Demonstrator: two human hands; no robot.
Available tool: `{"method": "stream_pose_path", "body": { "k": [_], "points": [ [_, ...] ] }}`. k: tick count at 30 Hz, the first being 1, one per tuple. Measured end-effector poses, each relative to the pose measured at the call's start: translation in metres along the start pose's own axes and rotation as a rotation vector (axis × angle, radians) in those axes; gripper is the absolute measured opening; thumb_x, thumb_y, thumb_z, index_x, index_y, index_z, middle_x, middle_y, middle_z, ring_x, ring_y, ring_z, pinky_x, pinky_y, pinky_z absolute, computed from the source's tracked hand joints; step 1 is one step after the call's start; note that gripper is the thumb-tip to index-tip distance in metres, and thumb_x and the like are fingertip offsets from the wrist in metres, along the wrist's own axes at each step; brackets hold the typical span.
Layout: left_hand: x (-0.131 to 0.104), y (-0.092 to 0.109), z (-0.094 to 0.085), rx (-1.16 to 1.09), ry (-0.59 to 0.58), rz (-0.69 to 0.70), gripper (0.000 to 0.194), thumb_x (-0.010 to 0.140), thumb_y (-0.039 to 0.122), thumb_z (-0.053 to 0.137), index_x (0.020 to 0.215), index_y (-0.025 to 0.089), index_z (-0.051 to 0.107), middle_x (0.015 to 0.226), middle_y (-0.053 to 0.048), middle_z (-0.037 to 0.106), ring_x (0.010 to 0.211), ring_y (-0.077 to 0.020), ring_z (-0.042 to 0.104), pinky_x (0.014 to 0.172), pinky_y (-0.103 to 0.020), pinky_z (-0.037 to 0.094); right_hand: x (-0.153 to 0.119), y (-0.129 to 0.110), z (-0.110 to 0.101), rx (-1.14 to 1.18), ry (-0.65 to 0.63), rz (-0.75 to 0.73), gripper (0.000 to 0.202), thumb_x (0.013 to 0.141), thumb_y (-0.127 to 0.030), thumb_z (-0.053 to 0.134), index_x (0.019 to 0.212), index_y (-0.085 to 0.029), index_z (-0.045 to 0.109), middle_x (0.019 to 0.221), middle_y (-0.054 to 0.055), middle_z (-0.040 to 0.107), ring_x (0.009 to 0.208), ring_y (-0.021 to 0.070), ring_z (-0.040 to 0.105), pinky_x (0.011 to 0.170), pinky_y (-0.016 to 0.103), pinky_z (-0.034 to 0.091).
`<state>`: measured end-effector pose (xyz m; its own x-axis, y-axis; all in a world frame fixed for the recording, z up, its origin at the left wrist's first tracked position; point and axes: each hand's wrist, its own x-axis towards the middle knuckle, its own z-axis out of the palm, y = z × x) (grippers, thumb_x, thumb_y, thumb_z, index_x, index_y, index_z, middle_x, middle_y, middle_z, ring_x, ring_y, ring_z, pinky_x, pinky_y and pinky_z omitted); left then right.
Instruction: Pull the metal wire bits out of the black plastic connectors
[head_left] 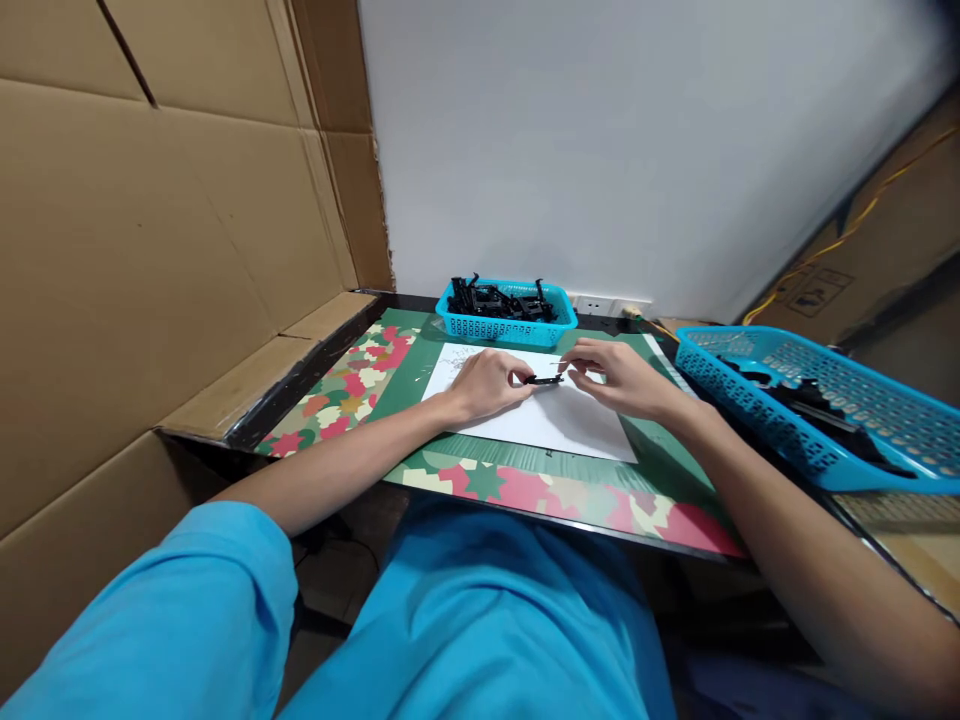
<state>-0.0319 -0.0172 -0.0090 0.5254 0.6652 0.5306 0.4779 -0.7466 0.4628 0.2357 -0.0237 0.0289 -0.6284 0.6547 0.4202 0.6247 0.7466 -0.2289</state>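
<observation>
Over a white sheet of paper (540, 425), my left hand (486, 385) pinches one end of a small black plastic part (544, 380). My right hand (611, 375) is at the other end of the part, its thumb and forefinger closed on a thin metal pin (556, 362) that points left above the part. Fine detail of the pin is too small to make out. Behind my left hand, a scatter of tiny metal pieces (459, 362) lies on the paper.
A blue basket (502, 330) with black plastic parts stands at the back by the wall. To the right, a larger blue basket (832, 465) holds more black parts. A cardboard wall (150, 250) closes off the left side. A power socket (594, 305) sits behind the table.
</observation>
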Motion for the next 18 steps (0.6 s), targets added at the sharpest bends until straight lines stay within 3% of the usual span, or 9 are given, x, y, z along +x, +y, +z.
{"method": "stream_pose_path", "body": {
  "k": [4, 8, 13, 15, 18],
  "points": [
    [0.000, -0.002, 0.003, 0.129, -0.028, 0.068, 0.020, 0.094, 0.033, 0.072, 0.102, 0.021, 0.085, 0.094, -0.006, 0.082, 0.081, -0.0204, 0.073, 0.075, -0.033, 0.055, 0.002, 0.004, -0.005, -0.080, -0.004, -0.034, 0.034, 0.107, -0.030, 0.050, 0.113, -0.023, 0.083, 0.106, 0.012, 0.077, 0.090, 0.0257, 0.070, 0.079, 0.041, 0.055],
    [0.000, 0.001, 0.005, 0.203, -0.055, 0.126, 0.020, 0.096, 0.029, 0.069, 0.104, 0.017, 0.083, 0.092, -0.009, 0.080, 0.084, -0.0221, 0.073, 0.076, -0.035, 0.055, 0.003, 0.002, -0.006, -0.085, 0.081, 0.004, 0.030, 0.106, -0.037, 0.057, 0.106, -0.024, 0.084, 0.114, 0.012, 0.080, 0.102, 0.0313, 0.074, 0.092, 0.050, 0.058],
    [0.000, 0.006, 0.006, 0.264, -0.091, 0.185, 0.018, 0.098, 0.023, 0.065, 0.099, 0.015, 0.081, 0.089, -0.010, 0.077, 0.088, -0.0239, 0.072, 0.077, -0.036, 0.054, 0.010, -0.018, 0.001, 0.413, 0.255, 0.273, 0.033, 0.100, -0.049, 0.069, 0.092, -0.019, 0.080, 0.087, 0.012, 0.081, 0.080, 0.0278, 0.080, 0.081, 0.047, 0.068],
    [0.000, 0.007, 0.006, 0.290, -0.103, 0.198, 0.017, 0.099, 0.021, 0.064, 0.099, 0.015, 0.080, 0.089, -0.011, 0.076, 0.089, -0.0242, 0.071, 0.077, -0.036, 0.054, 0.013, -0.024, 0.007, 0.577, 0.233, 0.320, 0.039, 0.097, -0.055, 0.073, 0.089, -0.018, 0.078, 0.083, 0.013, 0.081, 0.078, 0.0281, 0.081, 0.079, 0.046, 0.070],
    [0.000, 0.007, 0.006, 0.331, -0.121, 0.220, 0.014, 0.099, 0.018, 0.064, 0.100, 0.013, 0.078, 0.092, -0.012, 0.076, 0.092, -0.0252, 0.072, 0.079, -0.036, 0.055, 0.017, -0.027, 0.017, 0.632, 0.155, 0.362, 0.046, 0.090, -0.064, 0.077, 0.085, -0.018, 0.078, 0.081, 0.013, 0.080, 0.079, 0.0301, 0.082, 0.078, 0.046, 0.071]
  ]
}}
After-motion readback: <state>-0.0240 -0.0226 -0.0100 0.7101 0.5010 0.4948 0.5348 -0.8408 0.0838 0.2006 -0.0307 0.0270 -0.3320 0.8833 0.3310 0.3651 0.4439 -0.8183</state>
